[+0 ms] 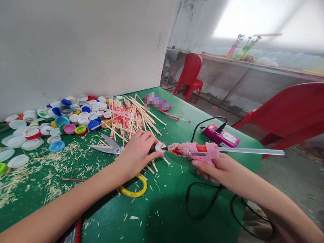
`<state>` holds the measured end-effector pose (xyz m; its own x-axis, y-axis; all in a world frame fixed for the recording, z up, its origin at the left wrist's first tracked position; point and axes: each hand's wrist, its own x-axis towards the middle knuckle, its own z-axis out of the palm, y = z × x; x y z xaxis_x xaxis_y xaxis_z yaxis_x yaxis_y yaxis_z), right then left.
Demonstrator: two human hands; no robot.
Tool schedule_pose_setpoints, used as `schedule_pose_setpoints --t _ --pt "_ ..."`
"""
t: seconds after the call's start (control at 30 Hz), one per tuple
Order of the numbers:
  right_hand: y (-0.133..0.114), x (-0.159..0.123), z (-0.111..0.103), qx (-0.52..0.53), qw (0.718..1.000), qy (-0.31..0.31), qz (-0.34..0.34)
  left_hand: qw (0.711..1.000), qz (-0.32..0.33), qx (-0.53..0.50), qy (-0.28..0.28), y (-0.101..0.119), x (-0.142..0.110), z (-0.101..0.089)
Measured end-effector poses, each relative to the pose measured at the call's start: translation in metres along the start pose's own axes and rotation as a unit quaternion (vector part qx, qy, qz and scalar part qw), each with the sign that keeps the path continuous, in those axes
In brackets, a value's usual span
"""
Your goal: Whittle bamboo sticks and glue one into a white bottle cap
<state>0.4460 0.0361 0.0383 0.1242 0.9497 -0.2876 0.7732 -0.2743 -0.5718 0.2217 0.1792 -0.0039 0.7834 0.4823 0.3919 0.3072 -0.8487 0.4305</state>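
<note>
My left hand (138, 152) rests on the green table (160, 213) with its fingers closed around a small white bottle cap (160, 147). My right hand (218, 169) grips the handle of a pink hot glue gun (197, 150). Its nozzle points left and touches the white cap. A clear glue stick (253, 151) juts out of the gun's back end to the right. Scissors with a yellow handle (112, 148) lie partly under my left hand. A pile of thin wooden sticks (132, 117) lies just beyond my left hand.
Many coloured bottle caps (55, 121) cover the table's far left, with wood shavings (33, 175) in front. A pink power strip (222, 135) with a black cord (204, 205) lies at the right edge. Red plastic chairs (291, 113) stand to the right. A white wall backs the table.
</note>
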Motion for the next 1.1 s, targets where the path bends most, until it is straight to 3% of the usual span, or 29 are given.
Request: schedule_pose_setpoints --t 1.1 --pt "-0.0007 0.0001 0.0009 0.000 1.000 0.025 0.009 1.000 -0.012 -0.003 -0.015 -0.0006 0.0012 0.0002"
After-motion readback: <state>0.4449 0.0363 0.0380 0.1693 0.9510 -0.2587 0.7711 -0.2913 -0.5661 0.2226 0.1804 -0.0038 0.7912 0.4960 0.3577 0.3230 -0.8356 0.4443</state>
